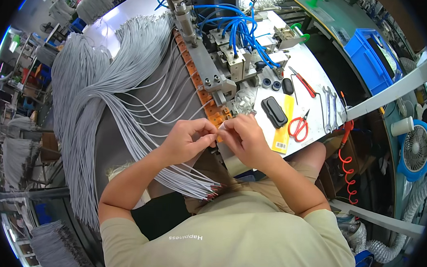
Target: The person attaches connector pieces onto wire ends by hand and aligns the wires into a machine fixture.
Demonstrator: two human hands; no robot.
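Observation:
My left hand (189,140) and my right hand (245,139) meet at the near end of an orange row of fixtures (189,59). Both pinch with thumb and fingers, their tips almost touching. Whatever lies between the fingertips is too small and covered to make out. Just beyond them stands a machine (235,61) with metal blocks and blue air tubes (237,25). Grey cables (126,116) fan out on the left, and single strands run to the orange fixtures. Cut cable ends with reddish-brown tips (212,189) hang over my lap, below my left forearm.
Right of the machine, the white tabletop (305,65) holds red scissors (299,128), a black case (274,112), a yellow packet (282,130), wrenches (328,108) and a red-handled tool (304,84). A blue bin (369,60), a fan (414,151) and a coiled red hose (347,166) are farther right.

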